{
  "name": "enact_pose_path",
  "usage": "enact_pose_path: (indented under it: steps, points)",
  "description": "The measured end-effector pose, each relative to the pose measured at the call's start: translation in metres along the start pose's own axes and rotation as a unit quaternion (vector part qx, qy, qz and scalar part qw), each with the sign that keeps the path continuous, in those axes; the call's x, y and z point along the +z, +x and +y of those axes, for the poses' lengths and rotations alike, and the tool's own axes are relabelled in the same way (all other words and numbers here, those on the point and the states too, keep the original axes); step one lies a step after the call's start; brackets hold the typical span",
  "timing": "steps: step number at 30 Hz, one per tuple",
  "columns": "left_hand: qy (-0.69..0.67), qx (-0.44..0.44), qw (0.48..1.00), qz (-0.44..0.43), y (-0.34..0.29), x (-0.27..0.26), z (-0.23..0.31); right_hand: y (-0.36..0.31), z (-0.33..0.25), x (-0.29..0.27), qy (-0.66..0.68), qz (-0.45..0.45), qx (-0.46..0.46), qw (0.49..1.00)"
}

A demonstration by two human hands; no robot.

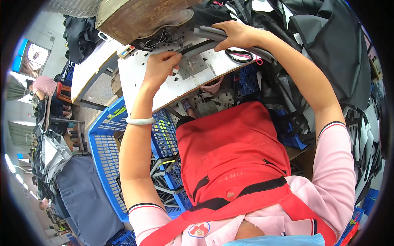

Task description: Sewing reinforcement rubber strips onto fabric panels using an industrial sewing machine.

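Observation:
My left hand is closed in a pinch at the near-left end of a grey fabric strip, beside the metal plate set in the white worktable. Its fingertips partly hide that end. My right hand wraps thumb and fingers round the strip and a folded grey piece farther right. Just below the right hand lies a black-handled pair of scissors with a pink cord. A worn brown machine housing stands over the far side of the table.
Small black scraps dot the tabletop. Blue plastic baskets holding dark strips stand by my left arm. Black and grey fabric is heaped at the right. A red apron covers my lap. Another person works at the far left.

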State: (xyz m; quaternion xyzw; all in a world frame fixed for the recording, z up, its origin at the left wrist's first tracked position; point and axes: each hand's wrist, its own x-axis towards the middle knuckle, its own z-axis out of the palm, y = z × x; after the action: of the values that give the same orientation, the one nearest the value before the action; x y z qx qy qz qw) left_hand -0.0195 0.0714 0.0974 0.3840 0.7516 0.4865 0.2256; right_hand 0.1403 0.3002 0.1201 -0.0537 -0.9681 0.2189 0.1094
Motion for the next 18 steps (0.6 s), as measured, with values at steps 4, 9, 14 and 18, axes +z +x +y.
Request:
enact_pose_path:
  steps: [4, 9, 14, 18]
  points:
    - [-0.007, -0.001, 1.000, -0.007, 0.006, -0.001, 0.000, 0.004, 0.004, 0.000, 0.012, 0.006, -0.004, 1.000]
    - [-0.030, -0.010, 0.999, -0.003, 0.012, -0.007, -0.004, 0.016, 0.000, 0.000, 0.003, -0.036, 0.031, 0.999]
    - [-0.092, -0.002, 0.995, 0.042, 0.012, -0.010, -0.012, -0.004, 0.007, 0.002, 0.047, 0.015, 0.047, 0.998]
    - [-0.029, -0.041, 0.991, 0.125, 0.010, -0.036, -0.048, -0.060, -0.006, 0.003, 0.411, -0.014, 0.203, 0.888]
